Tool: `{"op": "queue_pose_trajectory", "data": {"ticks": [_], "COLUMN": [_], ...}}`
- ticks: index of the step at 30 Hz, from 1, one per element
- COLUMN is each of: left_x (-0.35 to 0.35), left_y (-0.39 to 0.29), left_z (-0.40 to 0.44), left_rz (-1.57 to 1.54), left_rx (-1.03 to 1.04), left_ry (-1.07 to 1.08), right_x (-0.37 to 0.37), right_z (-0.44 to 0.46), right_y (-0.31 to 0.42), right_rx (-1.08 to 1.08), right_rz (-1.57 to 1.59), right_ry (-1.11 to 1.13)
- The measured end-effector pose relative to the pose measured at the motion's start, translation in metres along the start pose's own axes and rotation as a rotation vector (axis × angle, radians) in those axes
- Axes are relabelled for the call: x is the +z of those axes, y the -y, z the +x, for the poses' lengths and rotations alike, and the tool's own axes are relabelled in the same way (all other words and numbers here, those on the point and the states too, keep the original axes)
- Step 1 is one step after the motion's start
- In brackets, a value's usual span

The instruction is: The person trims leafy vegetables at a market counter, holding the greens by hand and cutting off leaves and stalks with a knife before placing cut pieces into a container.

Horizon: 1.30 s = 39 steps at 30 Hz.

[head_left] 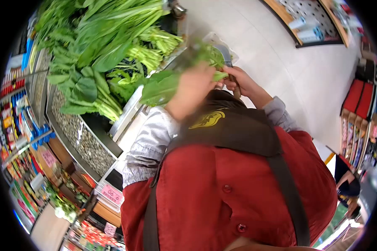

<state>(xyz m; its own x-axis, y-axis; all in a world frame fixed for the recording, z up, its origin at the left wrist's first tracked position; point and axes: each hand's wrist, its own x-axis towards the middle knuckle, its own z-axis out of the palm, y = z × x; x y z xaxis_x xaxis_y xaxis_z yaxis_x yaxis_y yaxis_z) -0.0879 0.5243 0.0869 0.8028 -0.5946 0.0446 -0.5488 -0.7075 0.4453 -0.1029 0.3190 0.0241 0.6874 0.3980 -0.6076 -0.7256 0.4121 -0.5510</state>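
My left hand point(192, 90), smeared by motion, is closed round a leafy green vegetable point(158, 88). The broad leaf sticks out to the left of the hand, and a pale stem end points right toward my other hand. My right hand point(244, 83) grips a knife point(224, 55) by its brown handle, with the curved grey blade pointing away from me. The stem end is close to the right fingers; whether they touch it I cannot tell. Blurred green leaves point(207, 54) are beside the blade, over a pale container point(234, 53).
Bunches of leafy greens point(113, 37) fill the display stand on the left, beside a pebble-covered ledge point(86, 140). A pink price sign point(112, 193) is lower down. A wooden-edged shelf point(305, 25) stands at upper right. Another person point(347, 184) is at the far right.
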Motion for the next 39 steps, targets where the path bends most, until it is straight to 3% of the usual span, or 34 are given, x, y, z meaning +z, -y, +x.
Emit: {"op": "queue_pose_trajectory", "data": {"ticks": [5,7,9,12,13,15,19,22,25,26,30,32,39], "left_x": [0.025,0.041,0.049,0.050,0.049,0.041,0.035,0.040,0.032,0.029,0.037,0.039,0.043], "left_y": [0.011,0.030,0.040,0.050,0.055,0.058,0.061,0.067,0.055,0.050,0.049,0.050,0.054], "left_z": [0.019,0.024,0.027,0.028,0.028,0.027,0.031,0.032,0.040,0.043,0.041,0.041,0.041], "left_rz": [-0.174,-0.503,-0.646,-1.153,-1.148,-1.386,-1.422,-1.451,-1.423,-1.372,-1.279,-1.247,-1.229], "left_rx": [-0.183,-0.304,-0.369,-0.688,-0.690,-0.759,-0.831,-0.852,-0.807,-0.748,-0.725,-0.610,-0.595], "left_ry": [0.127,0.218,0.313,0.343,0.350,0.399,0.396,0.380,0.357,0.334,0.308,0.336,0.345], "right_x": [-0.007,-0.024,-0.038,-0.056,-0.061,-0.070,-0.063,-0.029,-0.004,0.000,0.004,0.004,0.009], "right_z": [0.019,0.040,0.055,0.073,0.077,0.083,0.078,0.034,0.013,0.011,0.015,0.017,0.021], "right_y": [0.002,-0.005,-0.011,-0.013,-0.011,-0.006,0.002,0.011,0.006,0.006,0.002,0.002,0.002], "right_rx": [-0.010,-0.053,-0.082,-0.098,-0.097,-0.060,-0.135,-0.477,-0.571,-0.496,-0.541,-0.550,-0.549], "right_rz": [0.084,-0.167,-0.169,-0.335,-0.327,-0.645,-0.977,-1.230,-1.290,-1.321,-1.287,-1.295,-1.327], "right_ry": [-0.237,-0.246,-0.296,-0.381,-0.382,-0.360,-0.503,-0.304,-0.292,-0.287,-0.312,-0.315,-0.358]}}
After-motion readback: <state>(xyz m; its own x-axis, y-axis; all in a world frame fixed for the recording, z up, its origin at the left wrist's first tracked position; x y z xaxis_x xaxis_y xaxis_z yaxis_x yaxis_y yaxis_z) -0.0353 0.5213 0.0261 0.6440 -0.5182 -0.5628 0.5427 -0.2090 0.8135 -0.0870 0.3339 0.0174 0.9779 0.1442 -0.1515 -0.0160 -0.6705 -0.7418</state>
